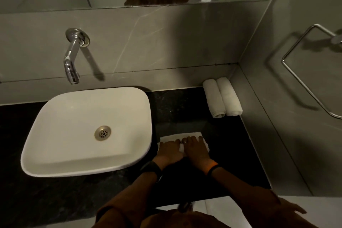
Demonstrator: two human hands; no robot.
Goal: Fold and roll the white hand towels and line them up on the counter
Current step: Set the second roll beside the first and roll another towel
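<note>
A white hand towel (173, 137) lies on the black counter (185, 109) just right of the basin, partly rolled at its near edge. My left hand (170, 151) and my right hand (196, 149) press side by side on the roll, fingers curled over it. Only a flat strip of the towel shows beyond my fingertips. Two finished rolled white towels (222, 98) lie side by side in the back right corner, against the wall.
A white vessel basin (61, 157) sits on the counter to the left, under a chrome wall tap (71, 61). A tiled side wall with a chrome towel ring (303, 87) bounds the counter on the right. A mirror runs above.
</note>
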